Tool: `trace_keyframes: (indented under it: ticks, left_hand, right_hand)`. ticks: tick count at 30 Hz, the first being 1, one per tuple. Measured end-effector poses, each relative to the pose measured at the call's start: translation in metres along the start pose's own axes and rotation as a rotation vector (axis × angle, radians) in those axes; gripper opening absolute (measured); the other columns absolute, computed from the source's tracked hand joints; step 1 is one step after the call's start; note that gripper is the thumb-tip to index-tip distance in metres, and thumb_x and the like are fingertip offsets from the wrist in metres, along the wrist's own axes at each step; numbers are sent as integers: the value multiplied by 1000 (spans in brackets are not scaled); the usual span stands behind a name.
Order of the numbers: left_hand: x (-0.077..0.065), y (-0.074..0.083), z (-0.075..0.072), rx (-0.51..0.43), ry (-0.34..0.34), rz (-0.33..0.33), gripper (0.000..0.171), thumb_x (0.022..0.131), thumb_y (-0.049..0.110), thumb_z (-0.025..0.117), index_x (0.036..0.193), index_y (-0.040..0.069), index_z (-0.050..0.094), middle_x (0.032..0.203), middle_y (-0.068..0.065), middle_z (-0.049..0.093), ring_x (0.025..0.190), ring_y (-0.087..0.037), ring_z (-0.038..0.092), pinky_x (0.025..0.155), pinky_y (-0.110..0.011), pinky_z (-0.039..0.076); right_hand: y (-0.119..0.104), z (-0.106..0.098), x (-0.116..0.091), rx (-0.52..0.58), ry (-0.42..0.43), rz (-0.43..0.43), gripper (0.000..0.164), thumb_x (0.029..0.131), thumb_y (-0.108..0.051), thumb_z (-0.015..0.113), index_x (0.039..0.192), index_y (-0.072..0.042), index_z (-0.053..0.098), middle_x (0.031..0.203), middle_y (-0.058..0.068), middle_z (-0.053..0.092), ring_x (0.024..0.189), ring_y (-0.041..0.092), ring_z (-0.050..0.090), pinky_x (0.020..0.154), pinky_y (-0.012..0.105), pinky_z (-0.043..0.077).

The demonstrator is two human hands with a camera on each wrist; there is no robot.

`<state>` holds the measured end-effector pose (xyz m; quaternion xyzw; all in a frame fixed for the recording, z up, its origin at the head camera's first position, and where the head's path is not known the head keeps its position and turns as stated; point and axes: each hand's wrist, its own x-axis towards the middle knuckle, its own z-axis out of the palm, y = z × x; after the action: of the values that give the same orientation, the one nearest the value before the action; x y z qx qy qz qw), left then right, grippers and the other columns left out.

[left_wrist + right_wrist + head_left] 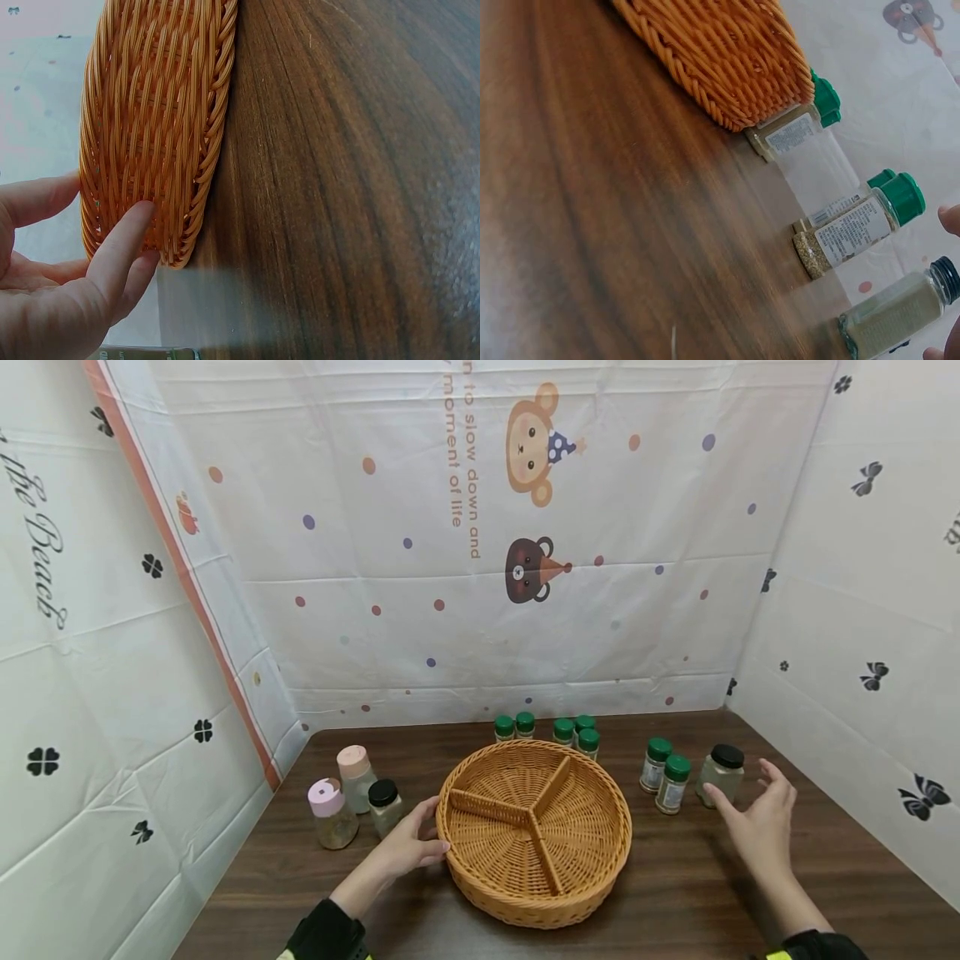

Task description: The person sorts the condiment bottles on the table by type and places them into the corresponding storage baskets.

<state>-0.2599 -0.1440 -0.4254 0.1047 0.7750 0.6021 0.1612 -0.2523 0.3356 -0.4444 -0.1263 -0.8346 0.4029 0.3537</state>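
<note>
A round wicker basket [534, 812] with three compartments stands on the table. My left hand [408, 843] rests against its left side; in the left wrist view the fingertips [136, 219] touch the woven outer wall [154, 135], spread rather than curled. At the right, my right hand [761, 822] is held with thumb and fingers apart beside a glass jar with a black lid [720, 775]. That hand shows only partly at the edge of the right wrist view, near the jar [896, 311], with a gap between fingers and lid.
Two green-capped spice jars [663, 775] stand left of the black-lidded jar. Several more green-capped jars [564, 731] are partly hidden behind the basket. Left of it are two pink-lidded jars [333, 818] and another black-lidded jar [386, 806]. Printed cloth [420, 635] hangs around the table.
</note>
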Motion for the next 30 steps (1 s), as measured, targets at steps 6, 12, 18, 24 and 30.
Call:
trace_keyframes:
  ticks: [6, 12, 18, 24, 30]
  left_hand:
    - [-2, 1, 0, -6, 10, -7, 77, 92, -5, 63, 156, -1, 20, 160, -34, 14, 142, -54, 32, 94, -45, 58]
    - [-2, 2, -1, -4, 19, -22, 78, 92, -4, 64, 156, 0, 20, 161, -34, 14, 142, -53, 32, 94, -48, 57]
    - [-1, 0, -1, -1, 9, -11, 77, 92, -4, 63, 156, 0, 20, 160, -34, 14, 142, -54, 31, 95, -48, 57]
    - [-1, 0, -1, -14, -5, -3, 77, 92, -4, 63, 156, -1, 19, 160, -34, 15, 142, -54, 32, 95, -47, 57]
    - [0, -1, 0, -15, -7, 3, 77, 92, -4, 62, 156, -1, 19, 160, -35, 13, 141, -54, 32, 94, -47, 58]
  right_hand:
    - [-1, 4, 4, 44, -13, 77, 86, 91, -17, 70, 155, 1, 14, 152, 33, 23, 134, 53, 33, 103, 66, 34]
    - [1, 6, 9, 81, -44, 150, 87, 95, -24, 65, 157, -2, 8, 159, 30, 16, 141, 54, 27, 111, 68, 30]
    - [1, 8, 11, 126, -54, 193, 88, 96, -27, 63, 157, -3, 5, 161, 28, 11, 146, 52, 21, 119, 64, 23]
    - [-1, 9, 12, 158, -72, 245, 88, 97, -29, 61, 158, -4, 2, 163, 27, 7, 149, 50, 15, 122, 62, 19]
    - [3, 12, 16, 162, -83, 284, 90, 97, -32, 60, 159, -6, -1, 165, 25, 4, 151, 48, 13, 121, 63, 20]
